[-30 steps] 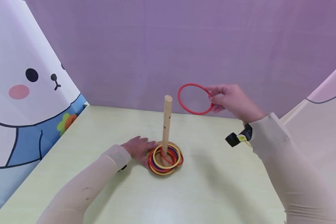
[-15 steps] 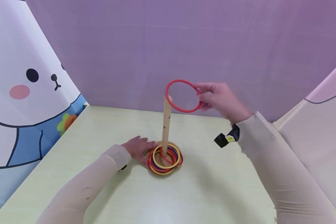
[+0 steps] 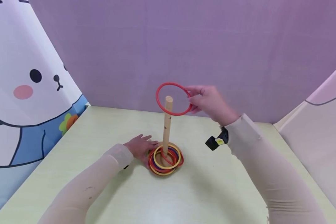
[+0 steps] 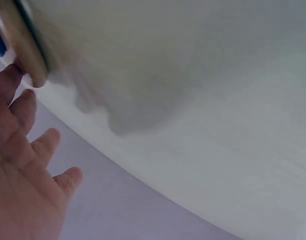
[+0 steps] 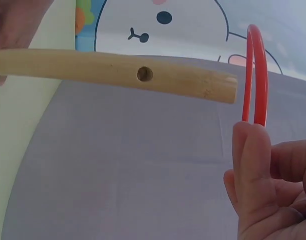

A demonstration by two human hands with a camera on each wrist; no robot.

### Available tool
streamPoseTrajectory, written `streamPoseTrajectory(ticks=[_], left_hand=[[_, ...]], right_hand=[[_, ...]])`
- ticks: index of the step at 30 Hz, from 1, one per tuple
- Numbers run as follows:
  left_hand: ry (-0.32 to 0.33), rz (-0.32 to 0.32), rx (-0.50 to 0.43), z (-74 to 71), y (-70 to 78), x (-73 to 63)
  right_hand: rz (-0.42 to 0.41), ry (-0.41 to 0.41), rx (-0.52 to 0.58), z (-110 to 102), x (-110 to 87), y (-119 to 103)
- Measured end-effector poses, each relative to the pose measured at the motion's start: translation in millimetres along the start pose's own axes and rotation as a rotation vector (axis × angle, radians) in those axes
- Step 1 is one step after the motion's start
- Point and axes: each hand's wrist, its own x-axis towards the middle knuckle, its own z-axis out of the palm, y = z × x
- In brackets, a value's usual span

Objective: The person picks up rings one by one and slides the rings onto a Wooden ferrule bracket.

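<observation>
A wooden peg (image 3: 166,130) stands upright on a round wooden base (image 4: 33,70). Around its foot lies a loose pile of red, yellow and blue rings, a yellow ring (image 3: 165,169) on top. My left hand (image 3: 140,147) touches the left side of the base, its outer fingers spread. My right hand (image 3: 210,101) pinches a red ring (image 3: 172,114) by its right edge, thumb against fingers. In the head view this ring appears around the peg's top; the right wrist view shows the ring (image 5: 261,75) just beyond the peg's end, a narrow gap between them.
The pale table (image 3: 128,193) extends around the stand. Behind it hangs a purple cloth (image 3: 114,56), and a cartoon-printed cloth (image 3: 22,74) is at the left. A small black device (image 3: 217,140) is strapped to my right wrist.
My right hand has carried the red ring leftward, from right of the peg to over its top as seen from the head. My left hand stays at the base.
</observation>
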Motion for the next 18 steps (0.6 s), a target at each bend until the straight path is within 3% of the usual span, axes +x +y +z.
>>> streamPoseTrajectory(ticks=[7,18], left_hand=[[-0.023,-0.021,-0.028,2.6,-0.4,0.4],[-0.009,-0.013,-0.031,2.6,-0.3,0.1]], right_hand=[[0.014,-0.039,0.023,10,0.2,1],[0.012,-0.069,0.036,18,1.6,9]])
